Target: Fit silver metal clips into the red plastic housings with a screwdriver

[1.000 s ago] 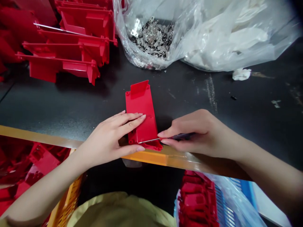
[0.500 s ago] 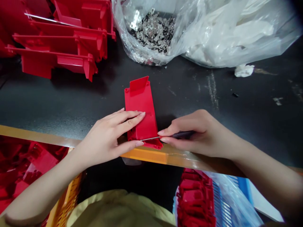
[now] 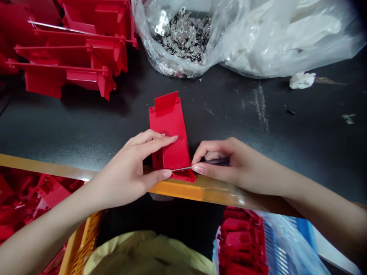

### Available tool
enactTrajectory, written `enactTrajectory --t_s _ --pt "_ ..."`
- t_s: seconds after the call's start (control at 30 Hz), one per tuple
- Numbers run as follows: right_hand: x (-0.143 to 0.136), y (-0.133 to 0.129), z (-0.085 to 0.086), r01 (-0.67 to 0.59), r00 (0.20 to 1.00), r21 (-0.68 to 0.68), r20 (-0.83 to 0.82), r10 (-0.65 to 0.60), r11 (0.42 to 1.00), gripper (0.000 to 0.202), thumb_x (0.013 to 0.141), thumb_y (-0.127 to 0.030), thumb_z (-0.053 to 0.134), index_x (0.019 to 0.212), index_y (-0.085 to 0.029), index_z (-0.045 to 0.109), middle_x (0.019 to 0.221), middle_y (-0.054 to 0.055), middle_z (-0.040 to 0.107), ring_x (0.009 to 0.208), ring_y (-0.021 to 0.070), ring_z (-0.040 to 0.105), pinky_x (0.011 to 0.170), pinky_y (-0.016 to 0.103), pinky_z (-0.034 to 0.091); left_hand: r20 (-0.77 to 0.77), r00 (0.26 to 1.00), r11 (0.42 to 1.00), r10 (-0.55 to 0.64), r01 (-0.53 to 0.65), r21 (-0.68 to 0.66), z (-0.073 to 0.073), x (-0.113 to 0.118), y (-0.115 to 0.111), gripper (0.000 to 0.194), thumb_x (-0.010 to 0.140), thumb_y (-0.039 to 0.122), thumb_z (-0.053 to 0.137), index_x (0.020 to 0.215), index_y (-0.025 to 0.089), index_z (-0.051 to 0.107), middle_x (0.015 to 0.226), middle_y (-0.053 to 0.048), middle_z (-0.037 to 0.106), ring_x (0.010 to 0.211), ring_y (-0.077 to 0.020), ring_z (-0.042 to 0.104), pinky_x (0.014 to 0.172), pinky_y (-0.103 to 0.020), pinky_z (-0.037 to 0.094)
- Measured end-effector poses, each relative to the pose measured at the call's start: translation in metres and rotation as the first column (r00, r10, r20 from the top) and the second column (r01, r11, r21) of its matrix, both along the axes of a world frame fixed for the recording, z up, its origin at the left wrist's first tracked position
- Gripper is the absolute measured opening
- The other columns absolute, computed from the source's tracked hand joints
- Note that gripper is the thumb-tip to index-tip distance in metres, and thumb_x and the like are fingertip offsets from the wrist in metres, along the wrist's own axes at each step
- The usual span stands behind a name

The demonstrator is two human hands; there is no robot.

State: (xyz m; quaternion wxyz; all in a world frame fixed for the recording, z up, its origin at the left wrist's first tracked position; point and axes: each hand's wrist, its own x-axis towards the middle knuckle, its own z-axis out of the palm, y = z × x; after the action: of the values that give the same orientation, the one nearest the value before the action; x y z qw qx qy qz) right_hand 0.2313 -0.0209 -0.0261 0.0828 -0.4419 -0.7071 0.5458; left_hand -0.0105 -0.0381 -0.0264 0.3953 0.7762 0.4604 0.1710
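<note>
A red plastic part (image 3: 171, 123) with an upright tab at its far end lies at the table's front edge. My left hand (image 3: 130, 168) rests on it, fingers spread across the top and thumb at its near end. In my right hand (image 3: 220, 164) is a screwdriver (image 3: 217, 161) with a dark handle, gripped between thumb and fingers. Its thin metal shaft (image 3: 182, 168) points left along the near end of the red part, with the tip beside my left thumb. What the tip touches is hidden.
Red plastic parts (image 3: 69, 57) stand stacked at the back left. A clear bag (image 3: 160, 65) of small metal clips and a bag of white pieces (image 3: 286, 42) lie behind. Below the edge are an orange crate (image 3: 77, 244) and a blue basket (image 3: 275, 244), both with red parts.
My right hand has shifted slightly left, its fingers more curled around the screwdriver. My left hand's fingers have arched a little on the red part, which stays nearly in place.
</note>
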Motion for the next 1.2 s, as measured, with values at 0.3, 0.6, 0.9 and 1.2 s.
enactTrajectory --t_s 0.3,0.6,0.9,1.2 --pt "0.002 0.004 0.001 -0.091 0.996 0.095 0.027 0.089 0.991 0.021 0.088 -0.039 0.056 0.081 -0.020 0.064 0.055 -0.005 0.054 0.050 0.0075 0.042 0.048 0.020 0.031 -0.292 0.940 0.983 -0.174 0.185 0.010 0.015 -0.002 0.030 0.047 0.077 0.048 0.067 0.119 0.030 0.056 0.115 -0.003 0.056 0.110 -0.0265 0.050 0.100 -0.051 0.034" --pt "0.004 0.000 -0.007 -0.097 0.995 0.225 0.032 0.092 0.969 0.023 0.088 -0.042 0.055 0.085 -0.021 0.064 0.050 -0.007 0.050 0.044 0.0066 0.039 0.046 0.021 0.028 -0.291 0.933 0.972 -0.213 0.232 0.032 0.016 -0.011 0.026 0.064 0.076 0.051 0.066 0.135 0.035 0.047 0.128 -0.002 0.053 0.121 -0.0274 0.045 0.103 -0.044 0.030" --pt "0.004 -0.005 -0.012 -0.141 0.990 0.417 0.066 0.125 0.898 0.022 0.093 -0.039 0.050 0.086 -0.021 0.061 0.051 -0.005 0.052 0.044 0.0072 0.040 0.049 0.022 0.026 -0.210 0.972 0.990 -0.105 0.122 0.069 0.005 -0.006 0.022 0.058 0.075 0.054 0.069 0.128 0.036 0.055 0.116 0.000 0.057 0.113 -0.0237 0.050 0.103 -0.045 0.026" --pt "-0.001 -0.004 -0.005 -0.150 0.985 0.353 0.131 0.110 0.923 0.023 0.092 -0.038 0.048 0.085 -0.020 0.060 0.055 -0.004 0.055 0.044 0.0078 0.038 0.050 0.024 0.026 -0.203 0.977 0.996 -0.066 0.078 0.049 0.008 -0.002 0.022 0.055 0.075 0.046 0.072 0.126 0.033 0.058 0.098 0.002 0.059 0.101 -0.0201 0.056 0.107 -0.048 0.026"
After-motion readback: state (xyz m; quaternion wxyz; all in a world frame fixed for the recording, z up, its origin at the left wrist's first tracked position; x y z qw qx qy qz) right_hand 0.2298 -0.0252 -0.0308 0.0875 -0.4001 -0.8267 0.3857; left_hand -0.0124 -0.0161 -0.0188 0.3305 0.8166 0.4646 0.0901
